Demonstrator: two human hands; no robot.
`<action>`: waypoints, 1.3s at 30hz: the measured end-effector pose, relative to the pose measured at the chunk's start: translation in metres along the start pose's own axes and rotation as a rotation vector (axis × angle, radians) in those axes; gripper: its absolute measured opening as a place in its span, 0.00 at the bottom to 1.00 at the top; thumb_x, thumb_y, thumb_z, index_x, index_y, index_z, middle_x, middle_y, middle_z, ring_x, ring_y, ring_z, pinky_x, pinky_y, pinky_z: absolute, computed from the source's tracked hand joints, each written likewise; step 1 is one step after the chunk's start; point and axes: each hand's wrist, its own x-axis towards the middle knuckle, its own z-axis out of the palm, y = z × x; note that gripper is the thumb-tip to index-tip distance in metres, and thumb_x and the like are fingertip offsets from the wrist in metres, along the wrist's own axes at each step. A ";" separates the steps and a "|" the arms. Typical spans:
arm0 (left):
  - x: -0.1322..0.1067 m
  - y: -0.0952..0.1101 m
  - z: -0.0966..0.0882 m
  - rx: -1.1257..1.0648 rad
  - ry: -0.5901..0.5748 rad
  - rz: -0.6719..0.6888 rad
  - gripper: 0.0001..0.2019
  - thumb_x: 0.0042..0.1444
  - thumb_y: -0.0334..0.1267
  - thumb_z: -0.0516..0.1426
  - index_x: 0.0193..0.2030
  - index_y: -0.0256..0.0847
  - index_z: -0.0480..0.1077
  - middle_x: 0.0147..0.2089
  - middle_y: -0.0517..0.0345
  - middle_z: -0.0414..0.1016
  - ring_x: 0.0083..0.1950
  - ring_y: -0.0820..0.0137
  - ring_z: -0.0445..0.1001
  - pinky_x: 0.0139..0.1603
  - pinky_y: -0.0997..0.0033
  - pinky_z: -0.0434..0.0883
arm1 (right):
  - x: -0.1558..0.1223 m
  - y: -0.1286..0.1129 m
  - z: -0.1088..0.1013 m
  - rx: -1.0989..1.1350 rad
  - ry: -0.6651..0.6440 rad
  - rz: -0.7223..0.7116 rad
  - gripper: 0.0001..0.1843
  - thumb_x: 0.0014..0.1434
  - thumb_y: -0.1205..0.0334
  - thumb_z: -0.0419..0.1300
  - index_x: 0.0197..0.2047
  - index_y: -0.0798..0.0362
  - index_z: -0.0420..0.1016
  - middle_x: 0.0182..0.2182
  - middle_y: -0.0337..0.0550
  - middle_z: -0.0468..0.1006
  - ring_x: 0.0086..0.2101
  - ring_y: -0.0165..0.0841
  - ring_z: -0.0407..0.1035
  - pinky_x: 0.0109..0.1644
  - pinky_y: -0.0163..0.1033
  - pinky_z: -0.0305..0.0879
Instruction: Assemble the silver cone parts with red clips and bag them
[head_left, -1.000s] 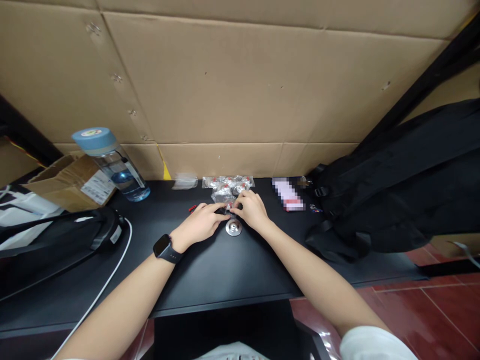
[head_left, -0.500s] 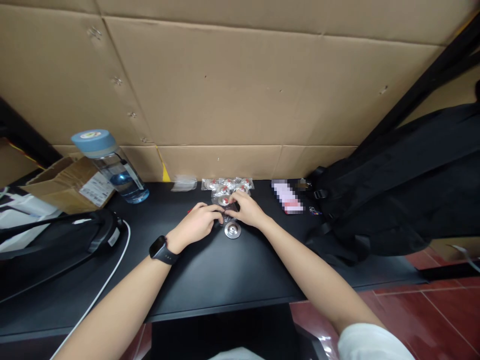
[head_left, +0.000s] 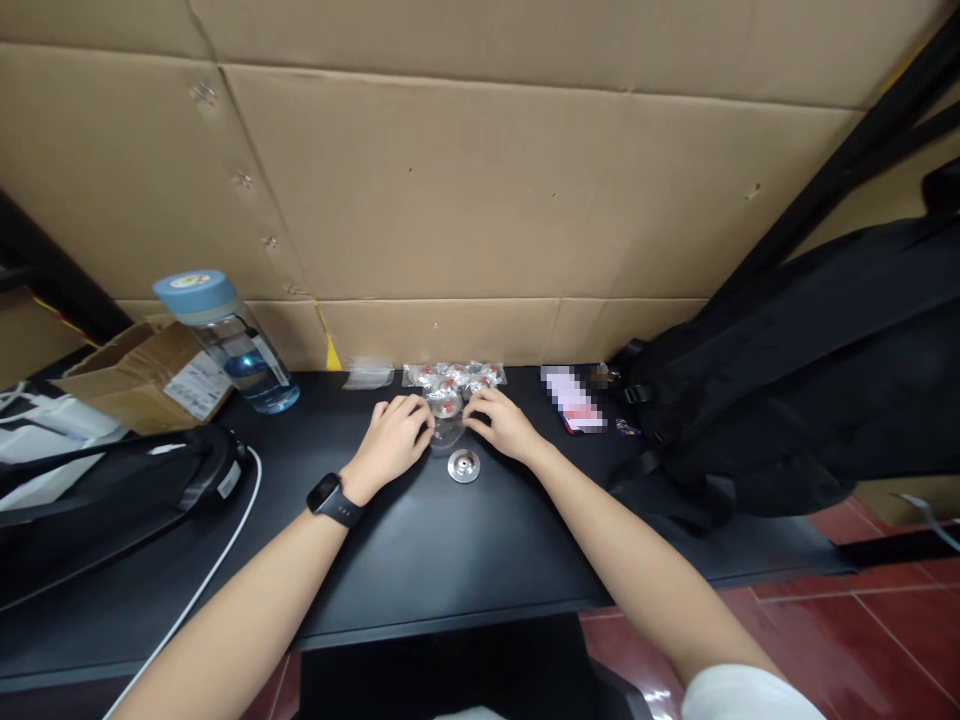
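Note:
A small clear plastic bag lies between my two hands, just in front of a pile of bagged metal discs. My left hand, wearing a black watch, has its fingers curled at the bag's left edge. On the opposite edge, my right hand pinches with thumb and forefinger. A bare round metal disc with a small centre hole lies flat on the table, nearer to me than the bag. Several bagged discs with red marks are clustered against the cardboard.
A stack of flat clear bags lies left of the pile. Farther left stand a blue-capped water bottle and an opened carton. A phone and a black backpack are to the right. A white cable crosses the table.
My hands have moved apart from where they met over the clear bag, uncovering it. The left went left and the right slightly right. The bare disc stays in place.

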 end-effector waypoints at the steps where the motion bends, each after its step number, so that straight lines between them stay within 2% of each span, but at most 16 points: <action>1: 0.001 -0.002 -0.001 -0.015 0.007 -0.034 0.06 0.65 0.36 0.54 0.40 0.45 0.72 0.52 0.54 0.75 0.56 0.59 0.69 0.51 0.57 0.59 | 0.001 -0.002 -0.001 0.024 0.013 0.002 0.03 0.65 0.62 0.62 0.40 0.47 0.78 0.43 0.44 0.75 0.48 0.38 0.70 0.56 0.45 0.65; 6: 0.004 -0.012 -0.003 -0.166 -0.053 -0.168 0.08 0.64 0.40 0.54 0.38 0.46 0.74 0.53 0.58 0.76 0.55 0.62 0.71 0.52 0.59 0.59 | 0.001 -0.008 -0.003 0.139 0.034 0.078 0.05 0.64 0.62 0.62 0.36 0.50 0.77 0.46 0.45 0.76 0.50 0.38 0.70 0.57 0.47 0.63; 9: 0.005 -0.010 0.002 -0.174 -0.049 -0.205 0.13 0.66 0.44 0.53 0.35 0.45 0.75 0.51 0.58 0.77 0.55 0.61 0.70 0.52 0.57 0.58 | 0.001 -0.011 0.003 0.045 0.026 0.226 0.10 0.67 0.60 0.58 0.34 0.51 0.77 0.47 0.45 0.76 0.51 0.41 0.69 0.57 0.51 0.61; 11: 0.006 -0.006 0.007 -0.114 -0.016 -0.224 0.15 0.66 0.45 0.53 0.32 0.43 0.74 0.48 0.56 0.78 0.54 0.60 0.70 0.51 0.56 0.57 | 0.000 -0.014 0.007 -0.075 0.052 0.280 0.08 0.66 0.59 0.59 0.37 0.50 0.77 0.46 0.46 0.76 0.49 0.43 0.68 0.55 0.54 0.60; 12: 0.006 -0.003 0.010 -0.076 0.001 -0.231 0.15 0.66 0.45 0.53 0.31 0.43 0.74 0.46 0.55 0.77 0.53 0.59 0.70 0.51 0.56 0.57 | -0.001 -0.016 0.008 -0.124 0.064 0.262 0.06 0.65 0.59 0.60 0.41 0.49 0.78 0.47 0.47 0.76 0.50 0.44 0.67 0.55 0.54 0.60; 13: 0.006 0.000 0.012 -0.040 0.017 -0.234 0.15 0.66 0.45 0.54 0.30 0.42 0.73 0.45 0.54 0.77 0.52 0.59 0.70 0.50 0.56 0.57 | -0.001 -0.018 0.008 -0.154 0.069 0.209 0.07 0.64 0.61 0.61 0.46 0.48 0.77 0.48 0.48 0.75 0.50 0.44 0.67 0.55 0.53 0.61; 16: 0.007 0.008 0.014 0.032 0.064 -0.207 0.13 0.66 0.44 0.54 0.31 0.42 0.72 0.43 0.52 0.75 0.50 0.59 0.69 0.49 0.56 0.58 | -0.002 -0.025 0.002 -0.172 0.058 -0.034 0.23 0.63 0.70 0.58 0.61 0.46 0.71 0.57 0.50 0.71 0.55 0.43 0.65 0.56 0.50 0.61; 18: 0.008 0.011 0.013 0.048 0.092 -0.164 0.09 0.65 0.42 0.55 0.36 0.43 0.72 0.45 0.52 0.75 0.52 0.59 0.69 0.49 0.57 0.58 | -0.003 -0.030 -0.003 -0.202 0.013 -0.136 0.26 0.63 0.72 0.56 0.62 0.45 0.71 0.61 0.49 0.69 0.58 0.43 0.62 0.58 0.51 0.59; 20: 0.007 0.011 0.011 0.032 0.092 -0.104 0.06 0.66 0.40 0.55 0.40 0.44 0.73 0.48 0.52 0.75 0.53 0.59 0.69 0.49 0.57 0.58 | -0.005 -0.033 -0.007 -0.234 -0.060 -0.154 0.22 0.64 0.70 0.57 0.59 0.44 0.75 0.60 0.48 0.72 0.58 0.45 0.62 0.57 0.52 0.56; 24: 0.005 0.006 0.009 -0.077 0.022 0.031 0.10 0.69 0.43 0.51 0.46 0.47 0.73 0.53 0.55 0.76 0.58 0.61 0.69 0.51 0.58 0.57 | -0.006 -0.028 -0.005 -0.201 -0.152 -0.067 0.17 0.67 0.63 0.59 0.57 0.43 0.77 0.52 0.47 0.79 0.53 0.43 0.67 0.54 0.50 0.55; 28: 0.004 0.002 0.009 -0.119 -0.041 0.057 0.11 0.65 0.45 0.57 0.51 0.47 0.71 0.56 0.54 0.77 0.60 0.58 0.69 0.53 0.57 0.57 | -0.004 -0.020 0.000 -0.186 -0.123 0.016 0.18 0.64 0.64 0.62 0.57 0.44 0.76 0.52 0.46 0.80 0.53 0.43 0.69 0.51 0.47 0.54; 32: 0.005 0.001 0.010 -0.080 -0.017 -0.002 0.11 0.66 0.38 0.54 0.54 0.47 0.68 0.51 0.55 0.80 0.57 0.59 0.71 0.51 0.58 0.56 | -0.001 -0.018 0.002 -0.125 -0.079 0.083 0.18 0.66 0.63 0.61 0.59 0.45 0.74 0.51 0.46 0.82 0.52 0.42 0.70 0.52 0.47 0.53; 35: 0.007 0.000 0.009 -0.087 0.030 -0.075 0.11 0.68 0.37 0.52 0.56 0.47 0.66 0.47 0.55 0.82 0.55 0.61 0.74 0.51 0.57 0.54 | 0.000 -0.019 0.003 -0.066 -0.030 0.136 0.19 0.69 0.59 0.57 0.62 0.44 0.70 0.48 0.46 0.83 0.52 0.41 0.71 0.54 0.48 0.52; 39: 0.009 -0.008 0.004 -0.083 0.056 -0.171 0.14 0.67 0.36 0.51 0.58 0.46 0.64 0.43 0.55 0.83 0.52 0.61 0.75 0.52 0.57 0.53 | -0.001 -0.017 0.004 -0.070 0.014 0.182 0.22 0.68 0.62 0.57 0.64 0.45 0.68 0.47 0.46 0.84 0.53 0.42 0.72 0.55 0.49 0.51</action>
